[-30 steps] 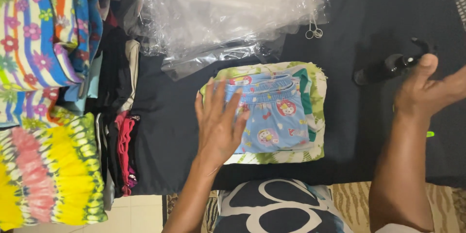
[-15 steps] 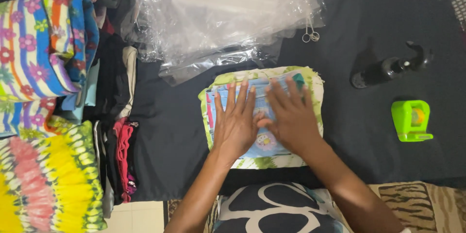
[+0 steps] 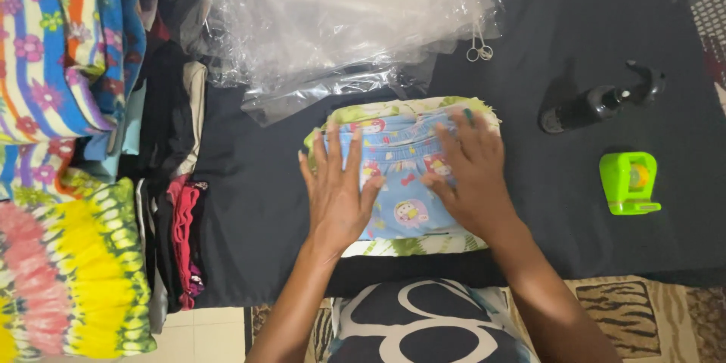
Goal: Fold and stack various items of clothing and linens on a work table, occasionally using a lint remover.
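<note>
Two bare hands lay flat on a folded blue cartoon-print garment [image 3: 404, 174], seen from above. Both palms faced down with the fingers spread apart, pressing on the cloth and gripping nothing. Left hand [image 3: 338, 189] covered the garment's left half, and right hand [image 3: 470, 174] covered its right half, with a strip of blue cloth showing between them. That garment sat on top of a folded green leaf-print garment [image 3: 408, 243], whose edges showed above and below it. Both folded pieces rested near the front edge of a black cloth [image 3: 249, 212] spread over the work surface, roughly at its middle.

Along the cloth's back edge, just behind the garments, lay a heap of clear plastic bags [image 3: 340, 15]. Small silver scissors [image 3: 479, 49] lay beside the heap's right end. Toward the right edge, well apart from the hands, a black spray bottle [image 3: 597, 102] lay on its side, and a bright green tape dispenser [image 3: 629, 181] stood just in front of it.

Along the left edge were piles of folded clothes: a striped floral bundle [image 3: 60, 45] at the back corner, a yellow and pink tie-dye piece [image 3: 68, 272] at the front corner, and dark and red folded garments [image 3: 178, 227] stacked on edge between those and the bare black cloth.
</note>
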